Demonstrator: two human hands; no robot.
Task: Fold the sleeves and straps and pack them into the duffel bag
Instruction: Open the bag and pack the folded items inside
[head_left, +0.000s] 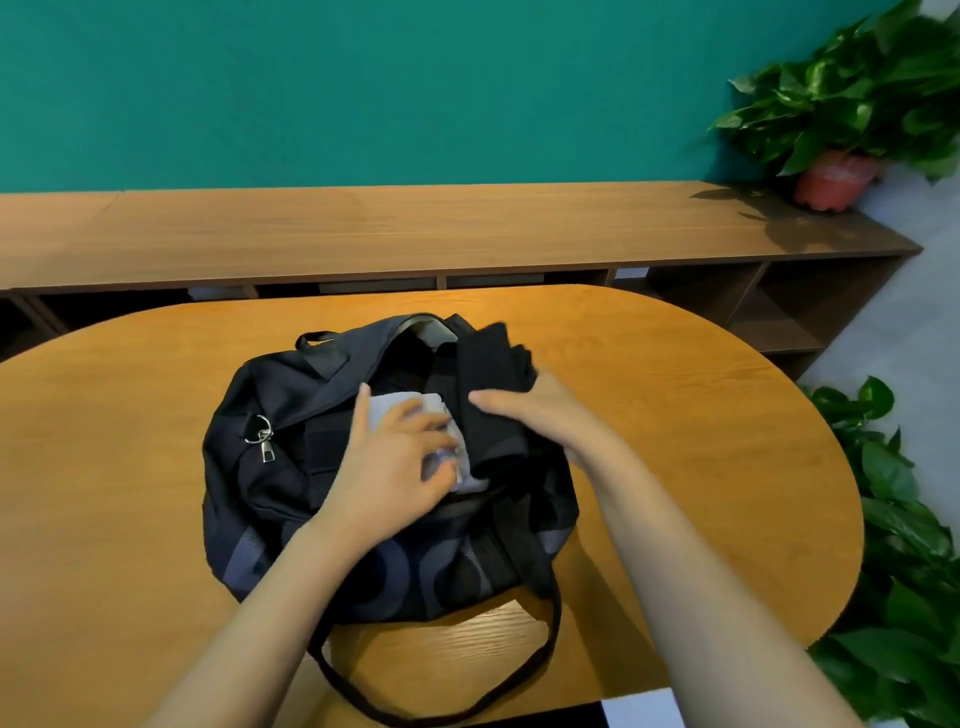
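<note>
A teal wall (363, 88) fills the far side of the view. Along its foot runs a long, low wooden shelf unit (415, 228) with open compartments underneath. Nearer stands the oval wooden counter (701, 415), which carries the work.

At the far right end of the shelf unit sits a leafy potted plant (857, 93) in a reddish pot. More green foliage (904, 545) stands beside the counter's right edge.

The dark duffel bag (270, 467) lies in the middle of the counter with its top open. Its near side shows a pattern of grey rings. One carrying strap (556, 618) loops off the near side onto the wood.

Both bare forearms reach in from the near edge, and the two hands meet over the bag's mouth. The right hand (540, 410) grips a black folded piece (488, 374) standing up out of the opening on the right. Its thumb lies across the front of the fabric and its fingers are hidden behind it.

The left hand (395, 467) holds a pale folded cloth (387, 408) at the opening, just left of the black piece. Its fingers curl over the top of the cloth and its thumb is on the left side. The hand covers much of the cloth.

A small metal clasp (262, 439) hangs from a ring on the bag's left end.
</note>
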